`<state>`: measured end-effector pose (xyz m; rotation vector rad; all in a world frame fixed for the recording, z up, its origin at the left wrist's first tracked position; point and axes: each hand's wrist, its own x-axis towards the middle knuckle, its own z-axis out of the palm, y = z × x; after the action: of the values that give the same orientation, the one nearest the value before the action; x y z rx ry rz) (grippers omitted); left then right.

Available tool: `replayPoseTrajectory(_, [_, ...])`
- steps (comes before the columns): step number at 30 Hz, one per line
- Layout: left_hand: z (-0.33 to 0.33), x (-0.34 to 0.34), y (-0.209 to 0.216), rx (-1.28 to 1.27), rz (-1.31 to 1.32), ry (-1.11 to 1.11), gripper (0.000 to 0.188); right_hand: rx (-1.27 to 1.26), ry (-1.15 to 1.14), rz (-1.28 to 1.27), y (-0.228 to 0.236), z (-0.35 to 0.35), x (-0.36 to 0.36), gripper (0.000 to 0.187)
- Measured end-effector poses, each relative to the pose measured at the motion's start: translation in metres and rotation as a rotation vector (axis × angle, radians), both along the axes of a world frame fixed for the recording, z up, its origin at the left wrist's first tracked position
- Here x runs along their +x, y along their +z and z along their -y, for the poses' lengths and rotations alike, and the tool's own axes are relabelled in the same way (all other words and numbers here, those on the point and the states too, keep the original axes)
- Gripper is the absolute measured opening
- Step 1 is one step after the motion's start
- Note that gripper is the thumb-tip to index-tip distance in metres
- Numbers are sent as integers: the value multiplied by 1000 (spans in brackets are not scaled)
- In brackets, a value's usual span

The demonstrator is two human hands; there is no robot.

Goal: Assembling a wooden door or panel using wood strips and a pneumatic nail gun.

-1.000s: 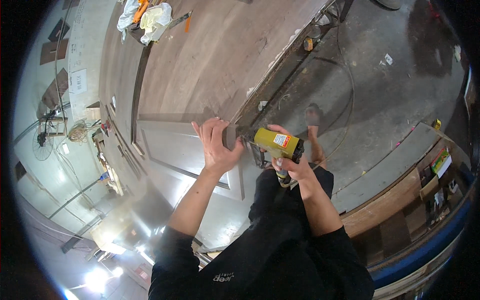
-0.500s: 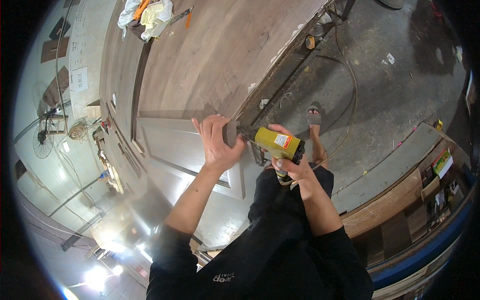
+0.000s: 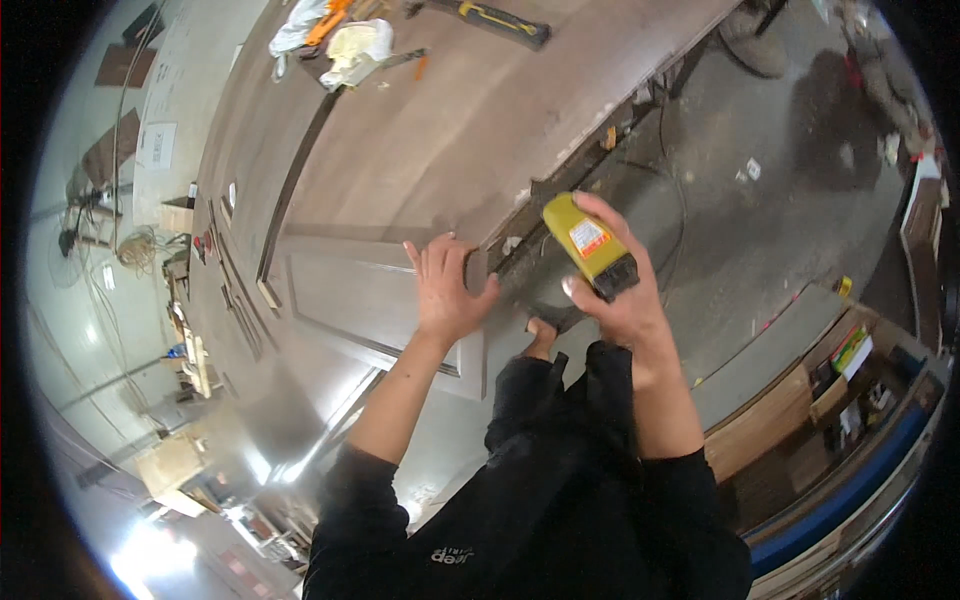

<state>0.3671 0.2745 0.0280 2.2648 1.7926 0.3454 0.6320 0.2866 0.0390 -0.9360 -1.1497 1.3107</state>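
A yellow-green air nailer (image 3: 588,240) with a black end cap and a red-and-white label is in my right hand (image 3: 630,290), raised above the floor to the right of the bench edge. Its nose and grip are mostly hidden. My left hand (image 3: 450,290) rests at the far right corner of a grey framed panel (image 3: 330,290), shaped like a cabinet door. The fingers bend over the panel's far edge, and the thumb presses at its right end, with a small dark grey face of wood between them.
The panel lies on a large wood-grain board (image 3: 430,130). At the board's far end are a hammer (image 3: 500,22) with a black and yellow handle and a crumpled pale bag (image 3: 357,50). Right of me stands a wooden bin (image 3: 770,420) of offcuts. A hose (image 3: 682,200) trails across the floor.
The nailer has lifted away from the panel's corner, moving right and up in my right hand. My left hand stays at the corner. The view has shifted, bringing the hammer into sight.
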Motion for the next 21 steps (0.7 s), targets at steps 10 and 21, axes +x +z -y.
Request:
replayPoseTrajectory(10, [166, -45, 1, 122, 171, 893, 66, 81, 325, 1241, 78, -165, -99, 90])
replayPoseTrajectory(21, [186, -12, -5, -364, 1615, 1352, 44, 380, -2, 690, -19, -67, -111, 53])
